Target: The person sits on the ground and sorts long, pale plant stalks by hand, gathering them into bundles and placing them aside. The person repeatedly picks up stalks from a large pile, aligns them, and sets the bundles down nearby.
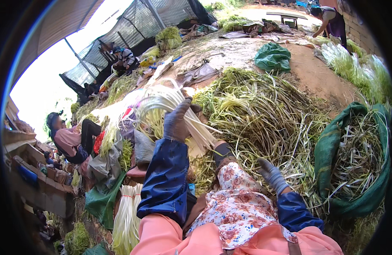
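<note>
My left hand (pixel 178 119), in a grey work glove, is raised before me and grips a bunch of long pale stalks (pixel 162 98). The stalks bend over on the left, and their straight ends point down to the right. At my right side, my right hand (pixel 274 175), also gloved, is held low by the edge of a large heap of loose green and yellowish leaves (pixel 259 111). I see no stalk held in it, though its palm side is hidden. A floral apron (pixel 231 204) covers my lap.
A green woven sack (pixel 326 165) full of withered leaves stands to the right. Tied pale bundles (pixel 124 216) stand at lower left. One person (pixel 68 140) sits at left, another (pixel 126 59) farther back, and a third (pixel 331 24) bends at far right. A crumpled green sack (pixel 272 58) lies beyond the heap.
</note>
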`<state>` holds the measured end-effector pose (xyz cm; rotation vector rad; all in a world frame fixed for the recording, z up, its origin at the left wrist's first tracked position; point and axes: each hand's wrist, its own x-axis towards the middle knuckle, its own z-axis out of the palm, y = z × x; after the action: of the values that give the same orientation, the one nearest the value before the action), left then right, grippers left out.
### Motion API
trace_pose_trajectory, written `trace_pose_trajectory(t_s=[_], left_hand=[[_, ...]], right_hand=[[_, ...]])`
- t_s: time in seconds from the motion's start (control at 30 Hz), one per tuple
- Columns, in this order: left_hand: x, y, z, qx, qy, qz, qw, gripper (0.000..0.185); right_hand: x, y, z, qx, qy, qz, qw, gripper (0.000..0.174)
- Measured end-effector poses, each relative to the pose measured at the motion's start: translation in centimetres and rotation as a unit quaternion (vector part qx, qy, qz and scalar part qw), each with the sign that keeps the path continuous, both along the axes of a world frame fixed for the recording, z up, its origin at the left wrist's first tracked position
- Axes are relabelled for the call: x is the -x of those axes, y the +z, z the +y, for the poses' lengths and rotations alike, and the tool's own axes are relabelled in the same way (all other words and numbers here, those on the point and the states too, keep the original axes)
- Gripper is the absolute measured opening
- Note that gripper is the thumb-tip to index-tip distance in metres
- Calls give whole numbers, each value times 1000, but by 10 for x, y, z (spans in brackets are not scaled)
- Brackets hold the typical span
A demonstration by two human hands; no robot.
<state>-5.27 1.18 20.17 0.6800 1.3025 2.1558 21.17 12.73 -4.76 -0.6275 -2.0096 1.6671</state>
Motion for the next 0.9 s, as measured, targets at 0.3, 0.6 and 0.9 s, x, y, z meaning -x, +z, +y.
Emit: trace_pose_trajectory(t_s=[0.3, 0.6, 0.9], left_hand=[[-8, -39, -7, 669, -157, 655, 314, 25], [-66, -55, -2, 605, -208, 752, 161, 36], [-59, -1, -17, 565, -182, 761, 263, 15]], right_hand=[[-21, 155, -13, -421, 86, 106, 897, 18], [96, 160, -48, -363, 134, 127, 913, 93], [130, 125, -45, -376, 88, 24, 922, 34]])
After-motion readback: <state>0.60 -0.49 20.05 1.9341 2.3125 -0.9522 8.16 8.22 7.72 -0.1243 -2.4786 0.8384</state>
